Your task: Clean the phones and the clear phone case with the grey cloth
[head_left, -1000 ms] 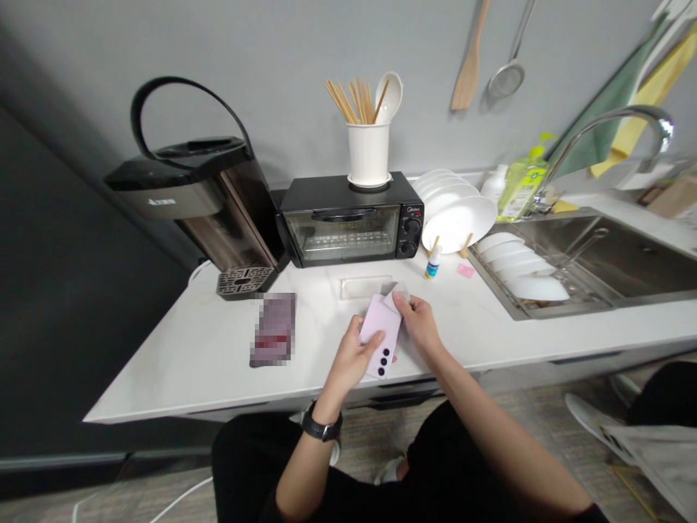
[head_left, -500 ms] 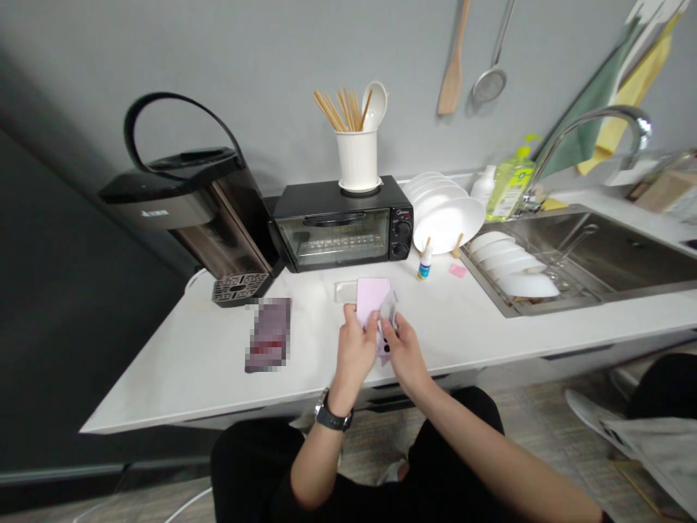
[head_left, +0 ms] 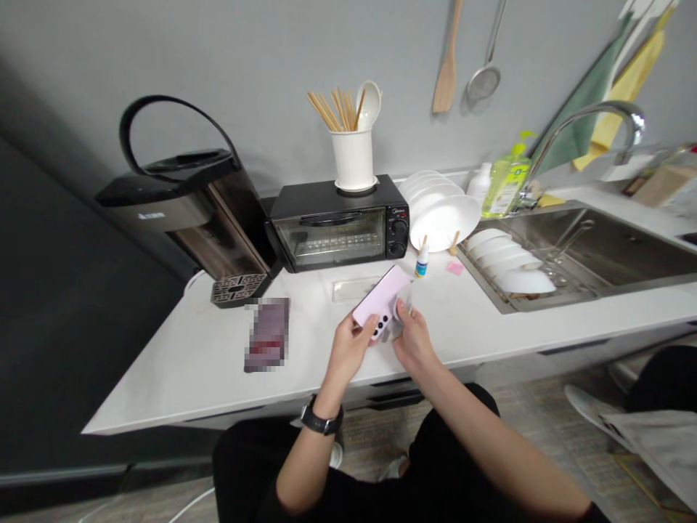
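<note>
My left hand (head_left: 348, 349) grips a pale pink phone (head_left: 382, 296) by its lower left side, thumb near the dark round camera lenses. The phone is tilted, its top pointing up and to the right, back facing me. My right hand (head_left: 414, 338) is closed on a thin, whitish, partly see-through piece (head_left: 403, 296) at the phone's right edge. Whether that piece is a film, a wipe or a clear case I cannot tell. Behind the phone a flat clear rectangular piece (head_left: 348, 290) lies on the white counter (head_left: 321, 334).
A small white bottle (head_left: 422, 261) and a pink slip (head_left: 454, 268) are right of the phone. Behind stand a toaster oven (head_left: 337, 225), plates (head_left: 443, 221) and a water dispenser (head_left: 201, 211). A blurred-out dark item (head_left: 268, 334) lies left, a sink (head_left: 599, 247) right.
The phone has turned clockwise, from nearly upright to leaning right, and its camera lenses are now uncovered. My right hand has shifted a little right with the whitish piece.
</note>
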`<move>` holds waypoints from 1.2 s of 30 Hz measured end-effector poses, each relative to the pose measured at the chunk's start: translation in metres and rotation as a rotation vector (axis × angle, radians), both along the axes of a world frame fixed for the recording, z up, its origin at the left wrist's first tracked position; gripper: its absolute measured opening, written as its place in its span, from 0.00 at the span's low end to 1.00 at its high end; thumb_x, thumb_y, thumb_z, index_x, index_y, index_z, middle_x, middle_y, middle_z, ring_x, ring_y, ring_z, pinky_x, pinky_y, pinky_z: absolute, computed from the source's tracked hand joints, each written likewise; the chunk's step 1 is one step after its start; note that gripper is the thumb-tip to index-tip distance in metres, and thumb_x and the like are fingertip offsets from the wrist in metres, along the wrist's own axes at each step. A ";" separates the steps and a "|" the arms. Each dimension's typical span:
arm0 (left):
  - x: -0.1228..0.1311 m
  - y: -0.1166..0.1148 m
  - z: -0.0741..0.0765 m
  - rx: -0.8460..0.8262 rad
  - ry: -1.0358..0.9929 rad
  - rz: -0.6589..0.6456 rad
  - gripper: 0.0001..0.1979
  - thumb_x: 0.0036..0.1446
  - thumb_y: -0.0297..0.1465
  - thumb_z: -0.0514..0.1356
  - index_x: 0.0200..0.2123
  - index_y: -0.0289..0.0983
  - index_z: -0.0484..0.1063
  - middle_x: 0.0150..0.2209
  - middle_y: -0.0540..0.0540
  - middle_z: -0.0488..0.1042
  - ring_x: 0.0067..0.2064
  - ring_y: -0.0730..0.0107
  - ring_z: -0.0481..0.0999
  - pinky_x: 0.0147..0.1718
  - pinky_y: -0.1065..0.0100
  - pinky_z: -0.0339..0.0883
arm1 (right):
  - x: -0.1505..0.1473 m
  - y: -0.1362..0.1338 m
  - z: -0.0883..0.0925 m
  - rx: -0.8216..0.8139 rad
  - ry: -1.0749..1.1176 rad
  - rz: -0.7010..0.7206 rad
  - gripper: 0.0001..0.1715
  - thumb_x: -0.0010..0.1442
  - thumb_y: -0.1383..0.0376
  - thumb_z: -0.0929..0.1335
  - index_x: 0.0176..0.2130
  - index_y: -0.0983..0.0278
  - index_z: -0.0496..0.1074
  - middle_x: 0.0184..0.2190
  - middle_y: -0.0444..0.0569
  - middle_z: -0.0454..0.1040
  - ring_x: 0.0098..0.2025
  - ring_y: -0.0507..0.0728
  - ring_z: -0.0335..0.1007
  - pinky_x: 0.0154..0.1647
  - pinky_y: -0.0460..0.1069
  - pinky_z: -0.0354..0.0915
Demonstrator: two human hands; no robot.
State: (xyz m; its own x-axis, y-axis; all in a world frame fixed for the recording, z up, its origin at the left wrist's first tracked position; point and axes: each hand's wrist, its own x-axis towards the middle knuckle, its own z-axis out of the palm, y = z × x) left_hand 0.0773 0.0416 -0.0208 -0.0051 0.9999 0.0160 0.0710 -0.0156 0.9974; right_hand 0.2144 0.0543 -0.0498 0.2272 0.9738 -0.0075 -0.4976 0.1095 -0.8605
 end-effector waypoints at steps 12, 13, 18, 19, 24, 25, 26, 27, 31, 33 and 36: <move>-0.014 -0.014 -0.033 0.126 0.221 -0.066 0.16 0.65 0.44 0.62 0.39 0.37 0.80 0.38 0.41 0.86 0.42 0.51 0.87 0.41 0.60 0.78 | 0.053 0.009 -0.003 0.201 -0.738 -0.371 0.26 0.73 0.47 0.59 0.46 0.61 0.75 0.43 0.55 0.79 0.50 0.65 0.73 0.56 0.61 0.68; -0.015 -0.015 -0.034 0.135 0.250 -0.063 0.15 0.66 0.43 0.62 0.38 0.37 0.80 0.37 0.40 0.86 0.42 0.51 0.86 0.41 0.61 0.77 | 0.050 0.005 -0.002 0.296 -0.889 -0.335 0.24 0.75 0.50 0.59 0.49 0.61 0.75 0.48 0.57 0.79 0.55 0.66 0.72 0.62 0.65 0.64; -0.018 -0.015 -0.036 0.192 0.388 -0.058 0.06 0.59 0.32 0.63 0.31 0.39 0.78 0.29 0.42 0.82 0.36 0.54 0.83 0.39 0.61 0.75 | 0.017 -0.019 0.005 0.773 -1.475 0.054 0.21 0.73 0.63 0.61 0.61 0.63 0.72 0.58 0.60 0.76 0.68 0.66 0.62 0.74 0.68 0.49; -0.018 -0.016 -0.036 0.203 0.396 -0.052 0.04 0.57 0.30 0.63 0.31 0.39 0.78 0.30 0.43 0.82 0.36 0.54 0.82 0.41 0.60 0.75 | 0.014 -0.020 0.008 0.846 -1.530 0.138 0.23 0.73 0.63 0.62 0.63 0.63 0.71 0.59 0.59 0.75 0.67 0.65 0.63 0.74 0.66 0.51; -0.017 -0.021 -0.033 0.191 0.416 -0.039 0.11 0.63 0.37 0.61 0.34 0.39 0.80 0.27 0.46 0.79 0.32 0.57 0.80 0.38 0.62 0.72 | 0.026 -0.006 0.017 0.589 -1.616 -0.065 0.21 0.73 0.64 0.59 0.55 0.66 0.74 0.49 0.60 0.78 0.56 0.67 0.70 0.67 0.65 0.58; -0.017 -0.021 -0.033 0.190 0.432 -0.044 0.13 0.65 0.38 0.60 0.33 0.39 0.80 0.25 0.46 0.78 0.30 0.58 0.79 0.36 0.63 0.71 | 0.027 -0.006 0.017 0.530 -1.614 -0.125 0.21 0.73 0.63 0.58 0.53 0.67 0.74 0.48 0.61 0.77 0.56 0.67 0.69 0.67 0.66 0.57; -0.017 -0.022 -0.034 0.195 0.446 -0.050 0.12 0.65 0.37 0.60 0.32 0.39 0.80 0.25 0.46 0.78 0.29 0.58 0.79 0.36 0.63 0.71 | 0.026 -0.007 0.017 0.531 -1.618 -0.130 0.21 0.73 0.62 0.58 0.53 0.68 0.74 0.49 0.62 0.77 0.58 0.68 0.67 0.68 0.66 0.55; -0.017 -0.022 -0.034 0.209 0.457 -0.052 0.11 0.63 0.35 0.60 0.31 0.39 0.79 0.26 0.45 0.79 0.31 0.58 0.79 0.37 0.62 0.72 | 0.023 -0.010 0.016 0.598 -1.627 -0.078 0.22 0.73 0.60 0.59 0.55 0.69 0.73 0.53 0.63 0.75 0.61 0.69 0.65 0.70 0.66 0.52; -0.019 -0.023 -0.038 0.241 0.471 -0.031 0.05 0.56 0.28 0.62 0.31 0.40 0.79 0.33 0.41 0.82 0.39 0.53 0.82 0.45 0.58 0.73 | 0.015 -0.017 0.013 0.868 -1.624 0.162 0.27 0.73 0.52 0.60 0.60 0.65 0.71 0.56 0.59 0.75 0.59 0.67 0.66 0.68 0.62 0.54; -0.019 -0.023 -0.039 0.235 0.479 -0.034 0.07 0.60 0.31 0.61 0.33 0.40 0.79 0.31 0.42 0.81 0.35 0.55 0.81 0.41 0.60 0.73 | 0.019 -0.013 0.013 0.694 -1.619 0.019 0.24 0.74 0.55 0.58 0.52 0.64 0.75 0.45 0.57 0.77 0.50 0.66 0.68 0.62 0.62 0.59; -0.018 -0.024 -0.038 0.249 0.507 -0.045 0.12 0.66 0.34 0.57 0.35 0.40 0.79 0.27 0.45 0.80 0.29 0.60 0.79 0.35 0.63 0.71 | 0.022 -0.010 0.012 0.519 -1.599 -0.158 0.23 0.75 0.61 0.56 0.50 0.65 0.76 0.46 0.59 0.76 0.52 0.67 0.67 0.66 0.65 0.55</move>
State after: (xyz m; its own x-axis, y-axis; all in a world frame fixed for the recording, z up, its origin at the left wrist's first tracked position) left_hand 0.0590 0.0181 -0.0588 0.1074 0.9646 0.2410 0.5337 -0.2604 0.8046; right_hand 0.2359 0.0439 -0.0382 -0.2216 0.7678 0.6012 0.8174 0.4824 -0.3148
